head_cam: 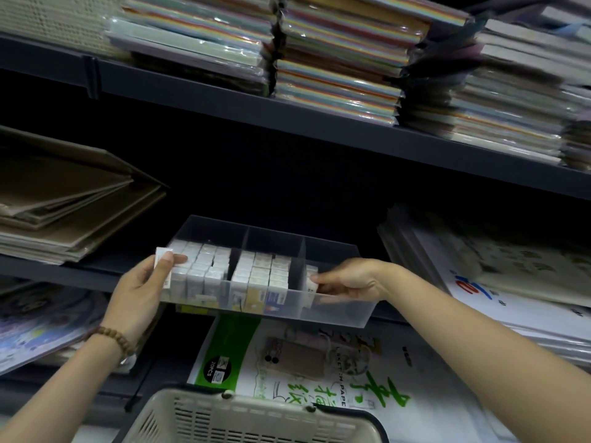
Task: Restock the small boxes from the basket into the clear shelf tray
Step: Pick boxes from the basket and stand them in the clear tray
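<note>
At rt section of clear tray [335,315], R hand [348,279] pinches small box [311,276] to seat it; L hand [140,286] grips spare box [161,258], prob. next.

I see the clear shelf tray [335,310] at centre, split into three compartments. Upright white small boxes [204,266] pack its 9 o'clock and middle compartments. The 3 o'clock one has a single box [311,276], pinched by my right hand [348,279]. My left hand [140,289] holds another box [161,255] at the tray's 9 o'clock edge. The beige slotted basket [256,417] sits at 6 o'clock.
</note>
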`<move>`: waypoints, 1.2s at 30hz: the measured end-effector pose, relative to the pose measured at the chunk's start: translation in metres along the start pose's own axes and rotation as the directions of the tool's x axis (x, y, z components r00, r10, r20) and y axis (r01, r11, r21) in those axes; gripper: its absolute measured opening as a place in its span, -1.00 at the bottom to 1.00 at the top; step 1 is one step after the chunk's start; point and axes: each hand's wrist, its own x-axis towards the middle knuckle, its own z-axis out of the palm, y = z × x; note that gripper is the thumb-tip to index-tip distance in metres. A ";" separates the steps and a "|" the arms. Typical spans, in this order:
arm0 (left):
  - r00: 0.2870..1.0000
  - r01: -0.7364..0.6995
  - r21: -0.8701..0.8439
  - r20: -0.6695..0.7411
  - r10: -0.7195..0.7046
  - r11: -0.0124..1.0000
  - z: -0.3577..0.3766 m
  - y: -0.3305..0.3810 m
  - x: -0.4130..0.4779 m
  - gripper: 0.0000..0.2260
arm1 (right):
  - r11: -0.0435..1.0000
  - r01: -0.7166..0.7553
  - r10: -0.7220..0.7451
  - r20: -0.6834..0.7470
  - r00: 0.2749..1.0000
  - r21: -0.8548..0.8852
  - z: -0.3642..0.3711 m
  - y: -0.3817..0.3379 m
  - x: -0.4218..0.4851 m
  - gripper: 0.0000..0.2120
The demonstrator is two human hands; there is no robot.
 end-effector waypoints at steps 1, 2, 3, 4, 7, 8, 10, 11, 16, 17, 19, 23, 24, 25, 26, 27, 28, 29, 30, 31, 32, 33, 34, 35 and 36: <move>1.000 -0.001 -0.004 0.000 0.001 1.000 0.000 0.001 0.000 -0.76 | 0.999 -0.025 0.024 0.009 1.000 0.020 -0.002 0.000 0.000 -0.67; 1.000 -0.002 -0.011 0.001 0.002 1.000 0.000 0.001 0.000 -0.76 | 0.998 -0.049 0.048 0.023 0.999 0.049 -0.004 0.000 0.000 -0.72; 1.000 -0.003 -0.015 0.002 0.003 1.000 0.001 0.001 0.000 -0.76 | 0.995 -0.071 0.068 0.041 0.997 0.075 -0.004 0.000 0.001 -0.76; 1.000 -0.005 -0.015 0.004 0.005 1.000 0.001 0.002 0.000 -0.76 | 0.992 -0.088 0.083 0.050 0.995 0.096 -0.003 0.000 0.002 -0.80; 1.000 -0.005 -0.007 0.011 0.005 1.000 0.003 0.002 -0.001 -0.77 | 0.989 -0.076 0.075 0.011 0.997 0.129 -0.001 -0.003 0.004 -0.73; 1.000 0.000 -0.008 0.015 0.000 1.000 0.003 0.002 -0.001 -0.77 | 0.991 -0.064 0.064 0.000 0.998 0.117 -0.001 -0.003 0.005 -0.68; 1.000 0.017 -0.018 0.025 -0.017 1.000 0.004 0.002 -0.001 -0.76 | 0.999 -0.049 0.049 -0.014 0.999 0.011 -0.001 -0.003 0.003 -0.62; 0.999 0.021 -0.021 0.028 -0.020 1.000 0.004 0.003 -0.001 -0.76 | 0.998 -0.040 0.039 -0.029 0.999 -0.038 0.000 -0.003 0.003 -0.60; 0.999 0.004 -0.028 0.034 -0.003 1.000 0.009 0.008 0.000 -0.75 | 0.999 0.025 -0.030 -0.133 0.991 -0.041 0.001 0.002 0.010 -0.61; 1.000 0.003 -0.021 0.026 -0.002 1.000 0.011 0.009 0.000 -0.74 | 0.997 0.036 -0.046 -0.144 0.989 -0.075 0.001 0.003 0.009 -0.61; 1.000 -0.013 0.008 0.011 0.013 1.000 0.014 0.012 -0.001 -0.75 | 0.988 0.068 -0.089 -0.157 0.984 -0.135 0.000 0.004 0.004 -0.63; 0.976 -0.211 0.168 -0.011 0.216 0.963 0.021 0.030 -0.009 -0.74 | 0.974 0.176 -0.198 -0.162 0.967 -0.140 -0.002 0.005 -0.017 -0.63; 0.958 -0.278 0.192 -0.012 0.285 0.941 0.025 0.035 -0.014 -0.74 | 0.963 0.218 -0.246 -0.186 0.951 -0.159 -0.002 0.006 -0.021 -0.62; 0.945 -0.323 0.165 0.007 0.326 0.932 0.030 0.040 -0.019 -0.75 | 0.942 0.275 -0.314 -0.223 0.923 -0.191 -0.001 0.006 -0.026 -0.63; 0.944 -0.330 0.091 0.051 0.326 0.940 0.036 0.044 -0.026 -0.76 | 0.912 0.347 -0.397 -0.258 0.881 -0.219 0.001 0.006 -0.032 -0.67; 0.949 -0.290 -0.013 0.128 0.289 0.957 0.043 0.048 -0.033 -0.76 | 0.876 0.422 -0.475 -0.268 0.838 -0.232 0.004 0.005 -0.038 -0.72; 0.945 -0.232 -0.089 0.218 0.246 0.969 0.051 0.051 -0.040 -0.75 | 0.847 0.482 -0.528 -0.243 0.814 -0.224 0.008 0.004 -0.045 -0.77; 0.929 -0.192 -0.115 0.299 0.219 0.975 0.059 0.052 -0.046 -0.72 | 0.829 0.521 -0.555 -0.185 0.811 -0.204 0.013 0.004 -0.052 -0.79; 0.909 -0.168 -0.109 0.367 0.196 0.980 0.066 0.052 -0.050 -0.69 | 0.824 0.535 -0.560 -0.115 0.821 -0.188 0.019 0.005 -0.058 -0.77; 0.888 -0.139 -0.113 0.426 0.175 0.984 0.072 0.051 -0.054 -0.66 | 0.825 0.533 -0.550 -0.050 0.834 -0.186 0.024 0.006 -0.063 -0.75; 0.867 -0.108 -0.122 0.473 0.154 0.987 0.076 0.050 -0.057 -0.63 | 0.825 0.531 -0.541 0.000 0.841 -0.194 0.029 0.007 -0.067 -0.73; 0.849 -0.076 -0.128 0.511 0.131 0.989 0.080 0.050 -0.059 -0.60 | 0.822 0.533 -0.539 0.032 0.842 -0.202 0.033 0.009 -0.069 -0.72; 0.835 -0.058 -0.126 0.537 0.118 0.990 0.083 0.050 -0.060 -0.58 | 0.817 0.539 -0.542 0.048 0.839 -0.206 0.035 0.010 -0.070 -0.72; 0.823 -0.049 -0.123 0.557 0.110 0.991 0.085 0.051 -0.062 -0.56 | 0.812 0.546 -0.548 0.053 0.835 -0.208 0.038 0.012 -0.070 -0.73; 0.813 -0.054 -0.120 0.571 0.113 0.991 0.087 0.053 -0.063 -0.55 | 0.806 0.553 -0.555 0.055 0.830 -0.213 0.039 0.014 -0.070 -0.74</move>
